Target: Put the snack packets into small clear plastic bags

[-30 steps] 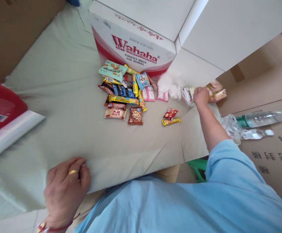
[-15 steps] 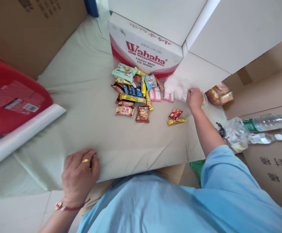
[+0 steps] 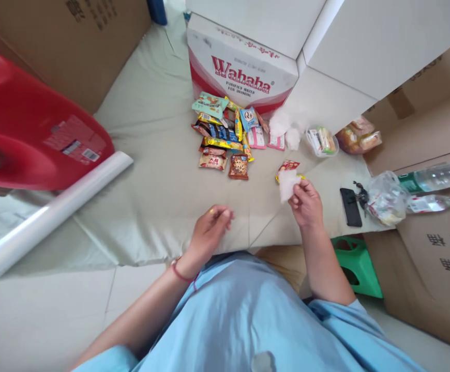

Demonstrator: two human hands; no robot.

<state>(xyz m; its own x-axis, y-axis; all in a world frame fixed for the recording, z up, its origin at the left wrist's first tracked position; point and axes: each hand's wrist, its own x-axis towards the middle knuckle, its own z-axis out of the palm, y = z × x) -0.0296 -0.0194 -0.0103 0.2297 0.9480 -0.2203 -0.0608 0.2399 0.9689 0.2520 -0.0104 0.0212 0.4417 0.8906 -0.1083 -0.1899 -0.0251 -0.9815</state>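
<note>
A white piece of cotton wadding (image 3: 287, 186) is pinched between the thumb and fingers of my right hand (image 3: 306, 204). Behind it, a red packet (image 3: 289, 165) and a partly covered yellow packet lie on the cloth. My left hand (image 3: 210, 230) is over the front of the table, fingers loosely bent, with nothing visible in it. Two more clumps of cotton wadding (image 3: 280, 123) rest beside the pile of snacks. In that pile are a brown cookie packet (image 3: 239, 167), a cream packet (image 3: 213, 161), a mint-green bag (image 3: 210, 105) and a blue packet (image 3: 249, 119).
A Wahaha carton (image 3: 244, 77) stands behind the snacks. On the left are a red jug (image 3: 34, 119) and a white roll (image 3: 58, 217). Toward the right lie a clear tub (image 3: 323, 142), a black phone (image 3: 351, 206), a plastic bag (image 3: 388, 199) and bottles (image 3: 442, 177); a green stool (image 3: 359, 263) stands below.
My right hand has come back toward me from the cotton clumps, bringing a piece of cotton wadding. My left hand has lifted off the table edge and moved right. The view has shifted slightly.
</note>
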